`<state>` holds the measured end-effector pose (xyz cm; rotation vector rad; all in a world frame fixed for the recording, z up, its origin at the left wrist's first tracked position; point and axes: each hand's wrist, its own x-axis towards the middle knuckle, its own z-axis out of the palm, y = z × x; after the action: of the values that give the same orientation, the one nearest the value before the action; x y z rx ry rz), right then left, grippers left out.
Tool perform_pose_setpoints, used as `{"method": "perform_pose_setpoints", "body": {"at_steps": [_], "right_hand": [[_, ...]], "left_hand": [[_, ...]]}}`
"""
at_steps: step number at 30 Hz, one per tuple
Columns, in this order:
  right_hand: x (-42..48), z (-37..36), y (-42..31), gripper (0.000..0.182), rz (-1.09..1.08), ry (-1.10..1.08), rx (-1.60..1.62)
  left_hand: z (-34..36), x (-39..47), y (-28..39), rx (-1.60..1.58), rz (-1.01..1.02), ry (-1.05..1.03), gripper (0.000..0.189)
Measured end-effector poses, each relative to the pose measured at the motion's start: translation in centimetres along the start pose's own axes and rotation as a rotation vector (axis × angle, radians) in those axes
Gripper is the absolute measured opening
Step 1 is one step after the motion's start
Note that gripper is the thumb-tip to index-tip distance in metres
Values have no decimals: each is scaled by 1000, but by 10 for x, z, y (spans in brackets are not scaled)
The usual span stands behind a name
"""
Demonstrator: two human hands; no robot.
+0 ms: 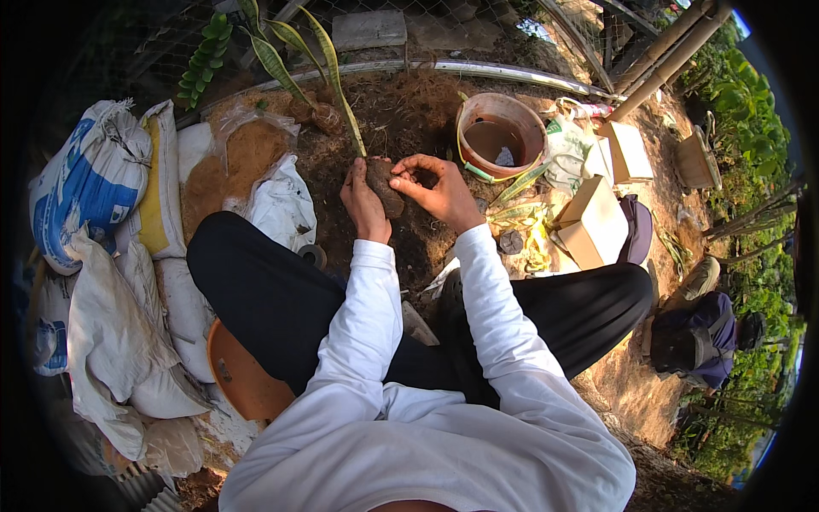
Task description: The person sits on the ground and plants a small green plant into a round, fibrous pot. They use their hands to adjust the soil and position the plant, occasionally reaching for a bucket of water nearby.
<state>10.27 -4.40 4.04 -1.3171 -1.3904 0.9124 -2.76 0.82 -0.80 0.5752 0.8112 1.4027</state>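
My left hand (367,206) is wrapped around a dark brown root ball (382,187), thumb up along its near-left side. A single long snake plant leaf (339,83), green with yellow edges, rises from the ball and leans away from me. On the ball's right side rest the thumb and fingertips of my right hand (438,192), bent into a ring; some fingers are partly hidden. Beyond my left hand, another snake plant (275,57) with several leaves lies with its roots (326,118) on the soil.
A bucket (502,163) of murky water stands right, near cardboard boxes (595,224). Left are an open bag of brown fibre (246,150), stacked sacks (93,185) and an orange pot (243,371). Wire fencing (448,19) crosses the back. Another person (694,339) is at far right.
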Motion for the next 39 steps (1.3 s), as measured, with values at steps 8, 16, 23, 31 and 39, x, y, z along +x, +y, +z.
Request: {"method": "perform_pose_setpoints", "body": {"at_steps": [8, 16, 23, 31, 39], "right_hand": [[4, 4, 14, 25, -85, 130, 83], [6, -9, 35, 34, -122, 336, -105], [14, 16, 43, 73, 300, 192, 743], [-1, 30, 24, 49, 319, 309, 715], [-2, 30, 5, 53, 202, 533, 452]], "left_hand": [[0, -1, -2, 4, 24, -10, 35], [-2, 2, -2, -103, -87, -46, 34], [4, -9, -20, 115, -81, -200, 29], [25, -26, -17, 740, 539, -190, 33], [41, -35, -12, 572, 229, -106, 35]]}}
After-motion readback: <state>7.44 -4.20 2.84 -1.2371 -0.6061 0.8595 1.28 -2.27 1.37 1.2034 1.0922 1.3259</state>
